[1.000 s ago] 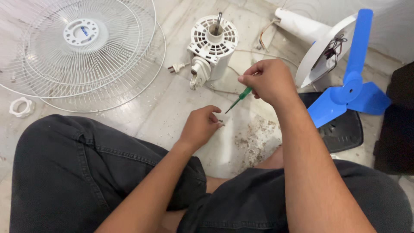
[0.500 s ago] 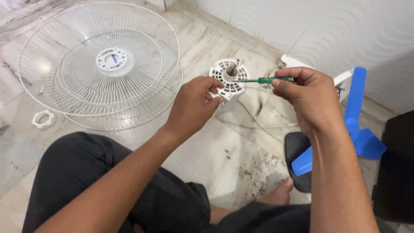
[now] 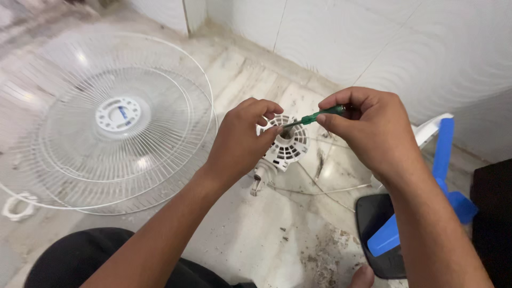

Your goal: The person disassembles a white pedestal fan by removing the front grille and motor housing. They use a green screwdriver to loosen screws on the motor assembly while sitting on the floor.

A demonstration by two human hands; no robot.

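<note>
head view: a white fan guard [image 3: 114, 120] is seen on the floor, well left of the grip. the left hand [image 3: 242, 144] is pinched at the tip of a green screwdriver [image 3: 314, 116], its long axis running rightward into the right hand's [image 3: 368, 130] closed grip, above the white motor housing [image 3: 285, 149].

A green-handled screwdriver [image 3: 316, 116] was gripped by the right hand [image 3: 368, 128], its tip met by the left hand [image 3: 242, 141] above a white fan motor [image 3: 285, 146]. A wire fan grille [image 3: 106, 120] lay to the left on the floor, blue fan blades [image 3: 440, 186] to the right.
</note>
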